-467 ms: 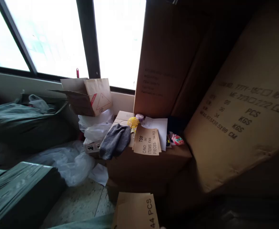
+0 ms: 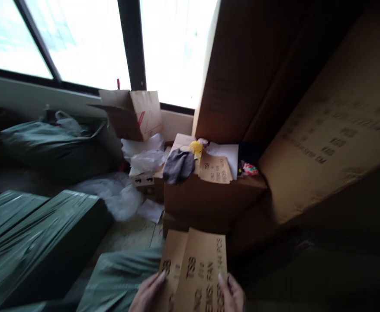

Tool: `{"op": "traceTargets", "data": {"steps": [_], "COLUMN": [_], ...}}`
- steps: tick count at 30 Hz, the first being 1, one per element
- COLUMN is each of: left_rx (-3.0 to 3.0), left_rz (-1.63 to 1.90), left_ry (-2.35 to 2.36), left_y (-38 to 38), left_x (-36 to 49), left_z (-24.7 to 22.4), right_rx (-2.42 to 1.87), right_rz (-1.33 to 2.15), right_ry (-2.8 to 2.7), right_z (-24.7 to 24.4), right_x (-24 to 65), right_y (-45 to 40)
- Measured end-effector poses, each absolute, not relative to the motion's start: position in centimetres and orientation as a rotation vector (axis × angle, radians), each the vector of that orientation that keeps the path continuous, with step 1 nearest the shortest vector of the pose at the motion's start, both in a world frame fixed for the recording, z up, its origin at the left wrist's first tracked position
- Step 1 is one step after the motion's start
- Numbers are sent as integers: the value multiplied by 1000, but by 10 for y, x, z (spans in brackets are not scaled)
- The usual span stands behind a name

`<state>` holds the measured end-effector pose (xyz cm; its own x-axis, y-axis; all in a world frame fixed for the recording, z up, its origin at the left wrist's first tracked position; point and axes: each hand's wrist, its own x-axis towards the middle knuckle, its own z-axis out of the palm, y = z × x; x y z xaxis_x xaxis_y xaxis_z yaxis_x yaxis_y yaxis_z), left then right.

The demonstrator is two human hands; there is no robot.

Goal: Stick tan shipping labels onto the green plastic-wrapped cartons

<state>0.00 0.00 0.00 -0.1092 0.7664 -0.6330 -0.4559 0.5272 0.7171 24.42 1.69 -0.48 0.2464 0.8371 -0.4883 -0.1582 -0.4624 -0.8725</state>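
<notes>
Several brown printed paper labels (image 2: 199,264), reading "TSB" and "144 PCS", are fanned slightly apart low in the view. My left hand (image 2: 149,291) grips their left edge, thumb on top. At the right edge my right hand (image 2: 231,294) pinches them in the same way; the fingers underneath are hidden. Beyond them, a stack of similar brown labels (image 2: 216,168) rests on a cardboard box (image 2: 206,201). Beside that stack lie a dark grey knitted item (image 2: 178,166), a yellow object (image 2: 196,148) and a white sheet (image 2: 232,152).
Large cardboard cartons (image 2: 333,143) lean at the right. Green wrapped packages (image 2: 47,242) lie on the floor at the left, with clear plastic (image 2: 121,197) beyond. An open carton (image 2: 146,115) stands below the window. A small pink item (image 2: 250,168) sits on the box's right end.
The view has tilted down and shifted left. Both hands have come into sight around the labels, which are now higher in the picture and spread apart into two visible parts.
</notes>
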Motion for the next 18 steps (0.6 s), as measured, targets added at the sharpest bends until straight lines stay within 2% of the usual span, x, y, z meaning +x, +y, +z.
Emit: {"op": "traceTargets", "data": {"steps": [8, 18], "left_rx": [244, 163], "left_rz": [1049, 1057], "left_ry": [1181, 1229], "left_y": [3, 6], "left_x": [-7, 12], "left_z": [0, -12], "right_rx": [-1682, -1631], "right_rz": [1471, 1533], "right_ry": [-735, -773], "right_z": [0, 14], "right_x": [275, 285], "right_y": [17, 23]}}
